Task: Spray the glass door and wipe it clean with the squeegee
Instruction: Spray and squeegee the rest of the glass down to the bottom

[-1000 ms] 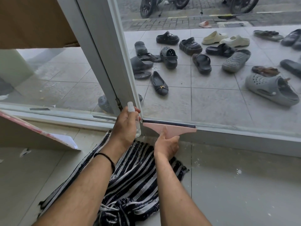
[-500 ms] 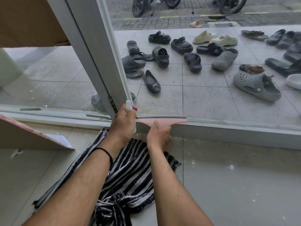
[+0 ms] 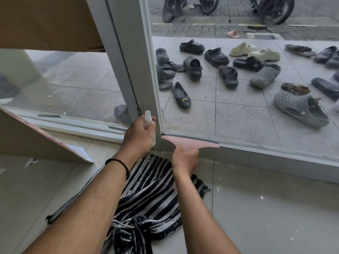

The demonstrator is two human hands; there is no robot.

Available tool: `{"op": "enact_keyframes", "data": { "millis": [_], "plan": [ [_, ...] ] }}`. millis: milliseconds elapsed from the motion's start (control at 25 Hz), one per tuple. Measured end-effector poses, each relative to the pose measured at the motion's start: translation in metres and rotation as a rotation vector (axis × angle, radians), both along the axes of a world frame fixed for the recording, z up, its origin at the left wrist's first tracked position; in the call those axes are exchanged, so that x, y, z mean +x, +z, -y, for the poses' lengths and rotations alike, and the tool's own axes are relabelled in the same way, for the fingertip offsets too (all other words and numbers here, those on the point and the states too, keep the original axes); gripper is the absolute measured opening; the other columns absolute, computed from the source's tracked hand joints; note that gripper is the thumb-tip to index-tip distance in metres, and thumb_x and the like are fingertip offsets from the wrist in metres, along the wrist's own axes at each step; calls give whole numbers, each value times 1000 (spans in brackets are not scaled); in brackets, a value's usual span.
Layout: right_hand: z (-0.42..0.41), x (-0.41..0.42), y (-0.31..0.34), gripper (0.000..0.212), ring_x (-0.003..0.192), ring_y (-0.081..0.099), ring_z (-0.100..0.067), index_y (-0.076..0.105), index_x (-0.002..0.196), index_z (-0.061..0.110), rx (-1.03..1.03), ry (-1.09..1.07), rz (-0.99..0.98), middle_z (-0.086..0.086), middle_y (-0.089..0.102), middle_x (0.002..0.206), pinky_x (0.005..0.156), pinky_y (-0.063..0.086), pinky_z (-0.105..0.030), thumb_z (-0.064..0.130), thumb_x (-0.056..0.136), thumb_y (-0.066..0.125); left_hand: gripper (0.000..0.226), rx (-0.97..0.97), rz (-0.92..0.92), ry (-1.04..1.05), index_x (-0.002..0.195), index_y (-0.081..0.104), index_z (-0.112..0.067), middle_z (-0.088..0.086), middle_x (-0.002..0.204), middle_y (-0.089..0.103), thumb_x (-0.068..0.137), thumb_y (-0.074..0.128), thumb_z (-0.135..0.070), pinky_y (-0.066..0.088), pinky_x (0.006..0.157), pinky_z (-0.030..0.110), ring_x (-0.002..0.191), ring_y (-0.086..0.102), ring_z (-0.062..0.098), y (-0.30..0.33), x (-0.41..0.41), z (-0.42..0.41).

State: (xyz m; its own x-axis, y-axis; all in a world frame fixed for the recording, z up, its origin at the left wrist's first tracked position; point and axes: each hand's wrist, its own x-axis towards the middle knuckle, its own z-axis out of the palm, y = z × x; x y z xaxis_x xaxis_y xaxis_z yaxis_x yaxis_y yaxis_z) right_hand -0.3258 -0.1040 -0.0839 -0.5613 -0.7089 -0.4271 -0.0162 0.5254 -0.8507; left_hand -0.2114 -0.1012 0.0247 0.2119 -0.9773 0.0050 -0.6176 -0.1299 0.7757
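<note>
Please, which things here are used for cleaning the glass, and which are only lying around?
For the job:
- pink squeegee in the right hand
- spray bottle in the left hand
- glass door

Lying about:
- striped cloth on the floor
- shoes outside
- cardboard

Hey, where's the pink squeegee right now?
In the head view, the pink squeegee is in the right hand, its blade at the bottom edge of the glass door, right of the spray bottle.
</note>
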Motion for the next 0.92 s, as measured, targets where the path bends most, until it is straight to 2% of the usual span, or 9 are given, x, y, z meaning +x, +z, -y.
{"op": "enact_keyframes", "data": {
  "millis": [120,320,400,480,560,600,680,800,920],
  "plan": [
    [-20,19,-3,24,73,52,-11,46,106,12,-65,-27,42,2,55,89,55,36,-26,25,87,54,25,24,63,36,117,64,-30,-3,108,65,104,45,-39,44,82,30,101,60,22,0,20,11],
    [-38,40,-1,10,69,53,-7,45,92,17,-95,25,-75,1,58,83,58,42,-26,23,87,51,27,96,149,41,122,65,-24,6,119,67,101,50,-33,42,82,32,105,60,29,-8,41,24],
    [-50,48,3,16,69,59,-9,47,101,18,-113,124,-150,2,63,86,56,50,-27,23,86,51,29,140,179,28,124,64,-22,9,123,65,102,50,-35,40,82,32,108,59,31,-10,48,25],
    [-58,53,5,29,77,65,-15,47,113,20,-120,267,-246,2,67,95,66,58,-35,26,85,50,30,152,197,12,125,62,-21,12,125,63,102,49,-35,39,82,33,110,58,34,-11,52,23],
    [-55,57,8,19,75,63,-16,45,103,26,-157,415,-390,5,66,93,62,54,-32,29,85,50,29,130,205,10,121,63,-19,15,122,64,103,46,-35,39,81,34,106,57,35,-9,55,22],
    [-51,60,11,14,70,60,-14,43,97,29,-186,481,-468,8,64,88,56,47,-27,29,85,51,31,120,207,21,118,64,-18,16,120,64,105,43,-37,39,81,35,100,55,34,-8,57,21],
    [-45,65,19,10,65,55,-13,42,91,31,-234,590,-595,10,61,82,54,38,-27,29,87,51,35,116,206,78,112,65,-16,17,114,65,106,38,-38,41,79,37,91,51,31,-3,62,18],
    [-35,72,28,6,74,58,-17,48,95,27,-272,697,-685,7,66,89,65,44,-32,28,90,50,28,111,158,203,112,66,-16,15,106,65,103,46,-32,42,77,38,89,51,31,2,74,15],
    [-21,77,42,10,76,57,-15,53,104,26,-308,757,-735,6,66,93,68,46,-31,25,94,52,24,92,88,304,112,68,-17,13,105,65,102,52,-31,42,76,38,89,51,30,8,84,14]
  ]
}}
